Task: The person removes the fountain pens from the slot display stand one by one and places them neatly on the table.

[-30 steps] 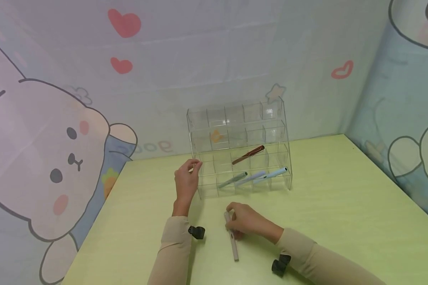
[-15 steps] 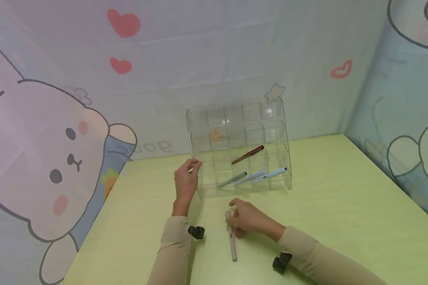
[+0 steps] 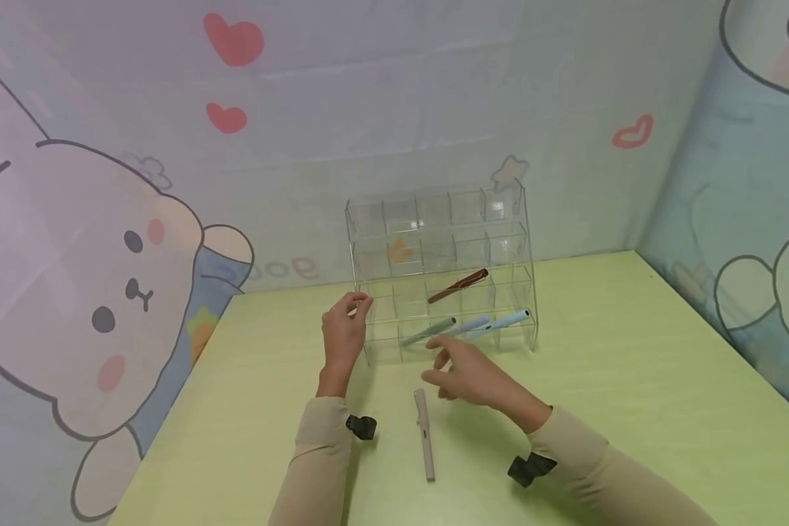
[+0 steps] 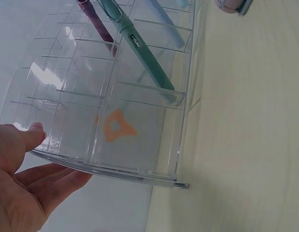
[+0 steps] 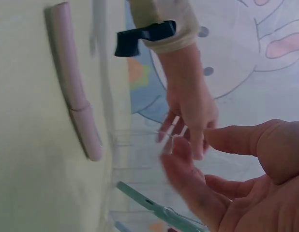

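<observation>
Pens are partly stowed, I judge: my left hand (image 3: 343, 334) steadies the clear organizer (image 3: 442, 270) at its left edge, thumb and fingers pinching the wall. A beige pen (image 3: 424, 433) lies loose on the bench (image 3: 631, 380), in front of the organizer. My right hand (image 3: 468, 372) hovers above it, grip wide and empty. Four pens already sit in the lower compartments; the beige one remains. Clear dividers blur exactly which cells they occupy.
</observation>
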Demonstrator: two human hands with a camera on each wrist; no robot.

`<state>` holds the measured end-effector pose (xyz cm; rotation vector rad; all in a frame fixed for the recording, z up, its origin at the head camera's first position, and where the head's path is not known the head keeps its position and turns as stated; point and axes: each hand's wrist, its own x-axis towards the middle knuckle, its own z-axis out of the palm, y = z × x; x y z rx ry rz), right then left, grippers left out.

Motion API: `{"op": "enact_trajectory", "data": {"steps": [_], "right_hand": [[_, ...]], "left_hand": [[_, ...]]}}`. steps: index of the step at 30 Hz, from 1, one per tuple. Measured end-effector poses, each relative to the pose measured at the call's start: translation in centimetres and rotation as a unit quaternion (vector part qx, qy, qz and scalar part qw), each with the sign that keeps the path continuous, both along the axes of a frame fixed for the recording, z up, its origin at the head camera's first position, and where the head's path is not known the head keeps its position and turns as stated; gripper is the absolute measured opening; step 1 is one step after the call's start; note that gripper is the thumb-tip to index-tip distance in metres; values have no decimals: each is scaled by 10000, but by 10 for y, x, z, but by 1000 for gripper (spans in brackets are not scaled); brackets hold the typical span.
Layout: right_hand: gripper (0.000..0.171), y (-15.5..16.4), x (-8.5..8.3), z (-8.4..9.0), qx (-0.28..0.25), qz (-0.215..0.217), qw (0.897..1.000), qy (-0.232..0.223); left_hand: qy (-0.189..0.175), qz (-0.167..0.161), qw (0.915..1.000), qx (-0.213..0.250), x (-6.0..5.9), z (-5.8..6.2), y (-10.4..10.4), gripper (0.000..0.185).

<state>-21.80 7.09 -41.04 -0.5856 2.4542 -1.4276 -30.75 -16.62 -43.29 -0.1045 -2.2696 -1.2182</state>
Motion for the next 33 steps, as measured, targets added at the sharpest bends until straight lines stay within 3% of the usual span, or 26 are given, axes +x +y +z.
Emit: {"op": "enact_trajectory", "data": {"steps": [5, 20, 27, 33], "right_hand": [[50, 14, -4, 14, 87, -23, 9993, 367], [48, 56, -26, 37, 135, -998, 9882, 1154], [45, 60, -39, 36, -290, -1452, 9724, 1803], [41, 60, -53, 34, -252, -1825, 9485, 2578]], "left_hand": [[55, 11, 10000, -24, 1, 0, 1, 18], [105, -22, 9999, -25, 0, 1, 5, 17], [93, -54, 9999, -39, 0, 1, 6, 17], [134, -51, 9999, -70, 1, 2, 4, 19]]}}
